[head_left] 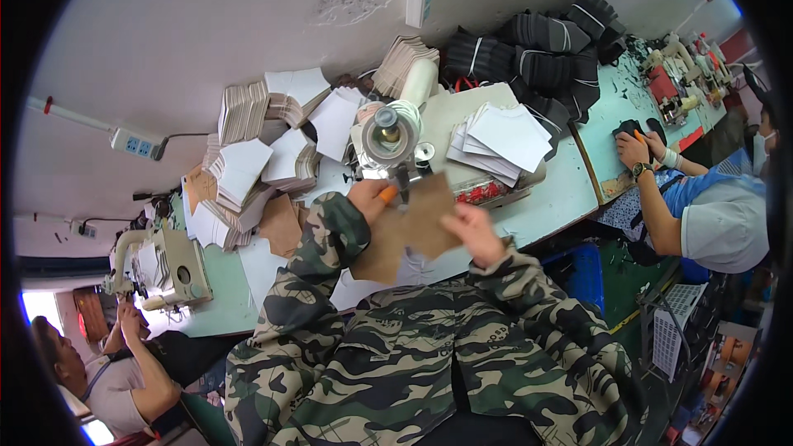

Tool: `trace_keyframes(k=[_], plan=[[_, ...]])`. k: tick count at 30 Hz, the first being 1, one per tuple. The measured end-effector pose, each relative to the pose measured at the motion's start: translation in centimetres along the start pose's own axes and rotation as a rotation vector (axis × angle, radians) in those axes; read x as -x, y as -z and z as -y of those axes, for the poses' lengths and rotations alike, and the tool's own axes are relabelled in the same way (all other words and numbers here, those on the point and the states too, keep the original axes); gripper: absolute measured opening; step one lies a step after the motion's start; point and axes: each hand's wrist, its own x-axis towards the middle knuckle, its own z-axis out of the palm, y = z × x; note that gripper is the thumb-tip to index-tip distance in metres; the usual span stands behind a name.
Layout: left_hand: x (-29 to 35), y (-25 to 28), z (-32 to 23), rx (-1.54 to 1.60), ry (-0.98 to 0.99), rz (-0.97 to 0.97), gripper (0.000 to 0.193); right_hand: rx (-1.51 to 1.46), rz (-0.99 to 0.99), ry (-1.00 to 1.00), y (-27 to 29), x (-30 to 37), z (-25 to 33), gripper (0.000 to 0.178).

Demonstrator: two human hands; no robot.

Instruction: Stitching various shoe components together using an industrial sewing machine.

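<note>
A worker in a camouflage jacket [450,339] works at a sewing machine [387,139], a brown piece [428,219] lying directly in front of it, below the needle area. The right hand [477,235] grasps the piece's right edge between thumb and bent fingers; the left hand [368,200] curls at its upper left, close to the machine's needle end — whether those fingers pinch or only press cannot be told. Held from both sides, the piece is apparently being kept flat and steered. It looks matte and stiff, like leather or card, with straight edges and a notch toward the worker; whether it is one layer or two is unclear. An orange item [387,194] shows at the left fingertips.

Right of the machine's head, smooth white panels [502,142] fan out on its bed, probably within easy reach. To its left, angular white-faced stacks [244,167] rise in layered tan edges. Behind it to the right sit ribbed black bundles [545,66] — banded, seemingly to keep them together. Farther right, a co-worker [702,206] handles something dark.
</note>
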Motion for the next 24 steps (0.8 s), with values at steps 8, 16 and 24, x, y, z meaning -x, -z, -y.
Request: trace_keyframes(k=[8,16,24], plan=[[2.7,-2.7,-1.8,0.111,0.07,-0.233,0.028,1.216,-0.405,0.676,2.1,0.6,11.1,0.038],[4.2,-2.8,-4.7,0.225,-0.188,-0.205,0.016,0.092,0.211,-0.071,-3.2,0.5,3.7,0.022],[3.7,-0.6,-1.6,-0.109,0.151,-0.174,0.023,-0.094,0.186,-0.309,-3.4,0.7,0.9,0.021]])
